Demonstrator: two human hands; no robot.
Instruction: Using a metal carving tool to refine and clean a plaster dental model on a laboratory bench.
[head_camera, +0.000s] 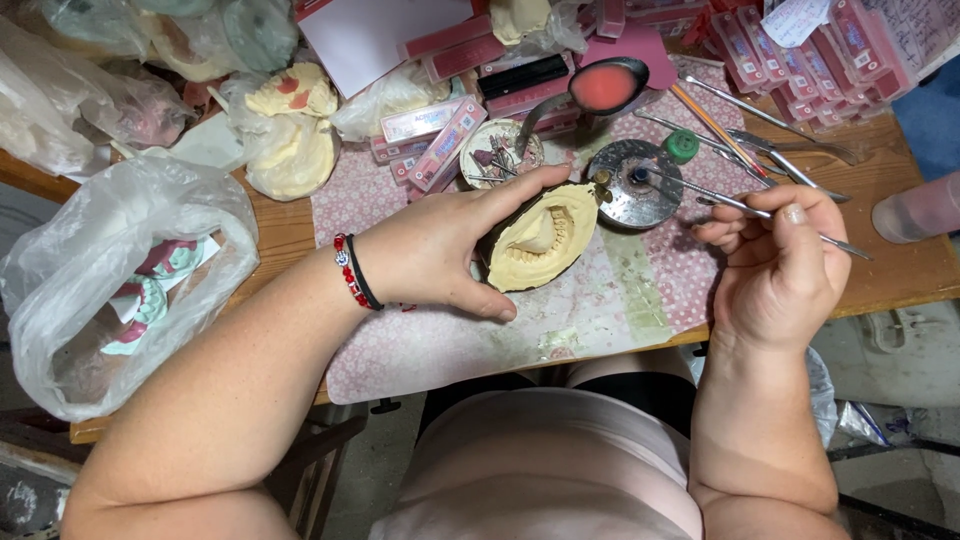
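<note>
My left hand (440, 245) grips a cream plaster dental cast (545, 240) set in a dark holder, tilted on the patterned pink mat (400, 350). My right hand (785, 265) pinches a thin metal instrument (745, 208) like a pen. The instrument's tip reaches into a small round metal dish (635, 185) just right of the cast. A red and black bracelet (355, 272) circles my left wrist.
A spoon-shaped bowl of pink wax (605, 88), several metal tools (770, 130), pink flat boxes (440, 140) and a green cap (682, 146) crowd the back of the wooden table (900, 270). Plastic bags holding casts (110, 280) sit at the left. A pink bottle (915, 210) lies far right.
</note>
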